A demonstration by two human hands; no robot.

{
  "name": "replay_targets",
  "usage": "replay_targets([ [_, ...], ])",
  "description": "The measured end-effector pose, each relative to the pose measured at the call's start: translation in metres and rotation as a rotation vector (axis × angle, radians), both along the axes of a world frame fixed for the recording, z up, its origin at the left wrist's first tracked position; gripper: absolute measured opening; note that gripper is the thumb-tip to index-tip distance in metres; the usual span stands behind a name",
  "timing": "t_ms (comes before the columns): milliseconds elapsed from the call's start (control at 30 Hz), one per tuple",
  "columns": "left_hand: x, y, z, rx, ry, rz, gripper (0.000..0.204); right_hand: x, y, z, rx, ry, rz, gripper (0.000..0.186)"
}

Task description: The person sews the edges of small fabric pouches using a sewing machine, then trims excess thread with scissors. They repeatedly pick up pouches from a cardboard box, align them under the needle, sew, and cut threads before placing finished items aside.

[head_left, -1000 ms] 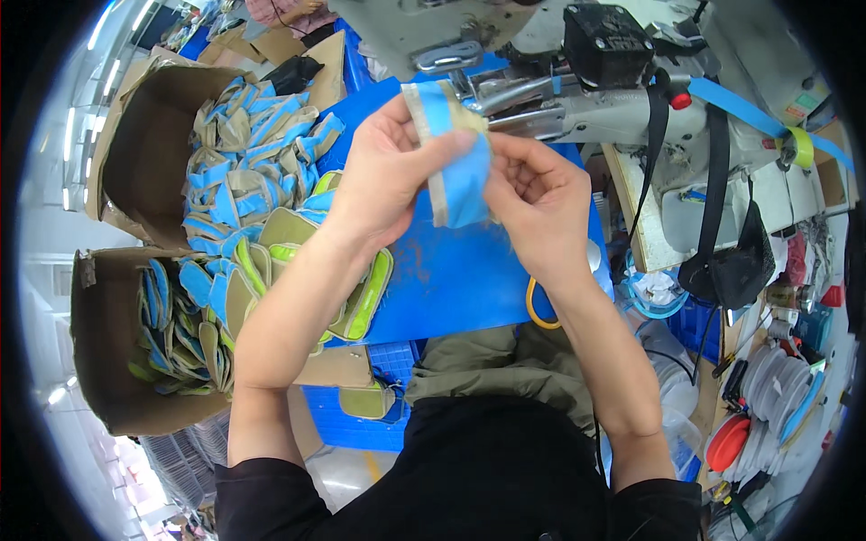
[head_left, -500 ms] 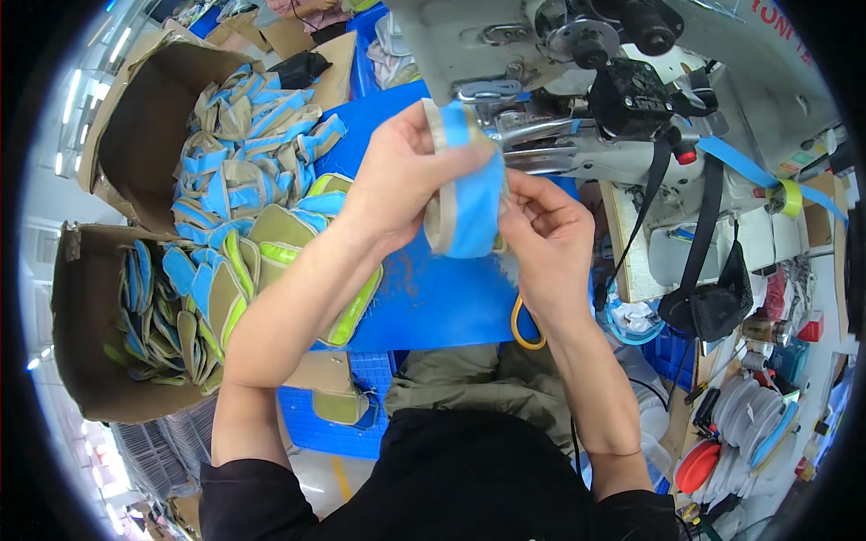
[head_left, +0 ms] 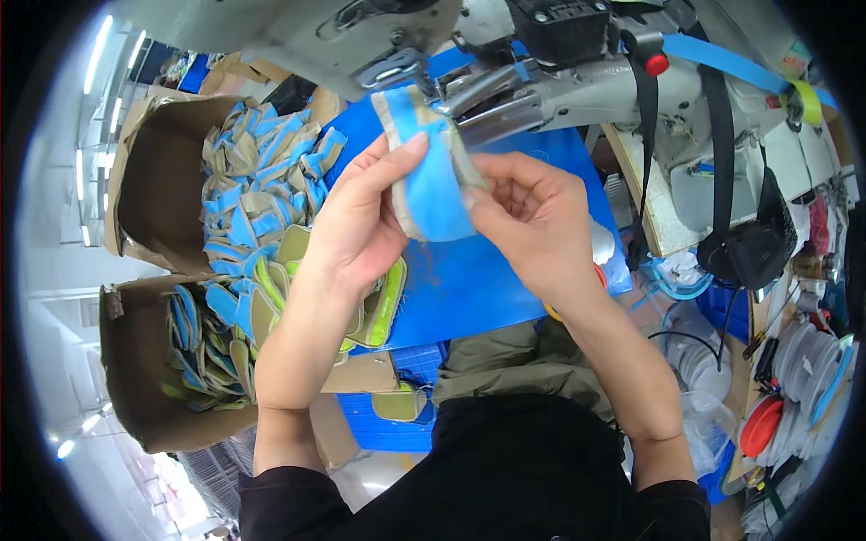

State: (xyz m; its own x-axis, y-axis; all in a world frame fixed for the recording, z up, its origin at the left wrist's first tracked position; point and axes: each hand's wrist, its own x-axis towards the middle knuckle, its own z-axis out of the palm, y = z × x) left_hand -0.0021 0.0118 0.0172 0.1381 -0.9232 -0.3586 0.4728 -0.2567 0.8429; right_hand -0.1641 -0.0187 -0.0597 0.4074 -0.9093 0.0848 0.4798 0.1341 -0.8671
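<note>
Between my two hands is a curved fabric piece (head_left: 437, 197), beige with a wide blue band along it. My left hand (head_left: 365, 206) grips its left side, thumb pressed on the blue band. On the other side my right hand (head_left: 532, 216) pinches the right edge between thumb and curled fingers. The top of the piece reaches up to the metal guides (head_left: 505, 104) of a sewing machine (head_left: 577, 90). Whether it lies under the presser foot I cannot tell. Below it is a blue work surface (head_left: 442, 302).
On the left, a cardboard box (head_left: 171, 189) stands beside a heap of blue-and-beige strips (head_left: 262, 180). A nearer box (head_left: 135, 361) holds shoe-upper-like pieces (head_left: 203, 347), more spilling toward my left forearm. Blue tape (head_left: 722, 63) runs to the machine. Yellow-orange handles (head_left: 552, 311) show beside my right wrist.
The view has tilted and shifted. The fabric piece has turned in my hands, and my right thumb now lies at the blue band's edge. Both hands still hold it.
</note>
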Motion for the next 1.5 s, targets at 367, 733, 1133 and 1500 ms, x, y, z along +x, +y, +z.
replay_targets([
  [367, -0.001, -0.008, -0.006, -0.069, -0.1, 0.028, 0.023, -0.002, 0.005, 0.002, 0.011, 0.0, 0.014, 0.023],
  [733, -0.006, -0.015, 0.006, -0.011, -0.08, 0.023, 0.014, -0.004, 0.0, 0.009, 0.032, -0.021, 0.033, 0.027],
  [1133, -0.006, 0.0, 0.003, 0.031, -0.015, -0.058, 0.018, -0.004, -0.002, 0.009, -0.008, -0.04, 0.036, 0.024],
  [1500, -0.008, -0.007, 0.006, 0.052, 0.005, -0.026, 0.013, -0.004, 0.001, 0.012, -0.014, -0.019, 0.028, 0.024],
])
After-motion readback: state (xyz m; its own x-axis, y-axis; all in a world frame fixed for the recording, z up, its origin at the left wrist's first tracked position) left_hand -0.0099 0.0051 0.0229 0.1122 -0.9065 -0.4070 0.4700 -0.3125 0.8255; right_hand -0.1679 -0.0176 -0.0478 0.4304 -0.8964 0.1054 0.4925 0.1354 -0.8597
